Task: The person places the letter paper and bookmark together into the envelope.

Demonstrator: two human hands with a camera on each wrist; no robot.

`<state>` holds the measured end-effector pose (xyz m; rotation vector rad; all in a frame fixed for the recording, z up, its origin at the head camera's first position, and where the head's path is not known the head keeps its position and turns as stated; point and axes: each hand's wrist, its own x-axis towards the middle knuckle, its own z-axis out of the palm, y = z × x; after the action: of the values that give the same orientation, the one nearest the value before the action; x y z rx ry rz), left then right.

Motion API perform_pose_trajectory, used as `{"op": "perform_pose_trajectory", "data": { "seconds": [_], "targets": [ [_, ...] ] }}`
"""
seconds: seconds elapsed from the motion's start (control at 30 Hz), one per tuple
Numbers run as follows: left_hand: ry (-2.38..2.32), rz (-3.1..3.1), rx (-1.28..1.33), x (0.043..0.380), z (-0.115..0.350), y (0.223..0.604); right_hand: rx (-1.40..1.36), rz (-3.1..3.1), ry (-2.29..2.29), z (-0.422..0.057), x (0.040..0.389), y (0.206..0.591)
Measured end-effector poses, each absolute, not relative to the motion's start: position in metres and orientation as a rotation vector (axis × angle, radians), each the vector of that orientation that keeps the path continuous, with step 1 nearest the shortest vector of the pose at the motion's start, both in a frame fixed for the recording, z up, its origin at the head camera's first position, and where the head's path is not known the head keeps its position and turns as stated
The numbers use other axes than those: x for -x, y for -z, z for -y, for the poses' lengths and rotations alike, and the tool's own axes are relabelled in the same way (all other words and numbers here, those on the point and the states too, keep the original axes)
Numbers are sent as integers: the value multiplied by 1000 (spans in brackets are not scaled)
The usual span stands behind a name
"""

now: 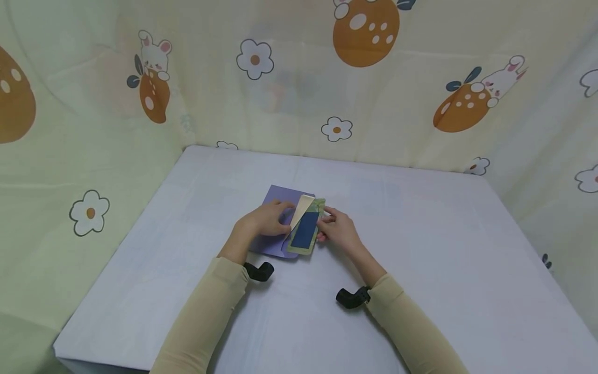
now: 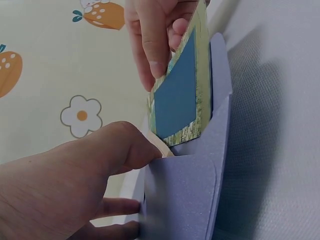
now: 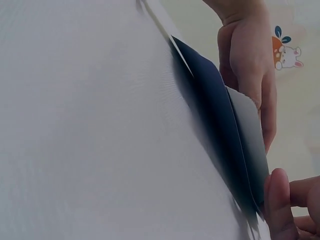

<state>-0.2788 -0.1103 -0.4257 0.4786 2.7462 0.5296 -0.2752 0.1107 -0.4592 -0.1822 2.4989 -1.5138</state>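
A purple envelope [image 1: 284,193] lies on the table, its pocket facing up in the left wrist view. My left hand [image 1: 265,219] grips the envelope's side, its thumb at the pocket's edge beside a cream paper piece [image 1: 302,206]. From the right, my right hand [image 1: 340,229] pinches the long edge of a green-patterned card [image 2: 202,75] with a plain blue panel [image 1: 304,230]. The card stands at a slant against the envelope, its lower end near the pocket opening. Whether that end is inside cannot be told. In the right wrist view the envelope [image 3: 212,95] looks dark.
A white cloth covers the table [image 1: 420,249]. Behind and at the sides hangs a pale curtain [image 1: 289,98] printed with rabbits, orange fruit and flowers. Black wrist cameras [image 1: 353,298] sit below both hands.
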Motion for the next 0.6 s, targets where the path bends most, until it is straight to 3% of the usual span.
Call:
{"op": "perform_pose_trajectory", "data": {
  "seconds": [0.6],
  "targets": [
    [-547, -2742, -451, 276, 108, 425, 177, -2583, 1401, -105, 276, 466]
  ]
}}
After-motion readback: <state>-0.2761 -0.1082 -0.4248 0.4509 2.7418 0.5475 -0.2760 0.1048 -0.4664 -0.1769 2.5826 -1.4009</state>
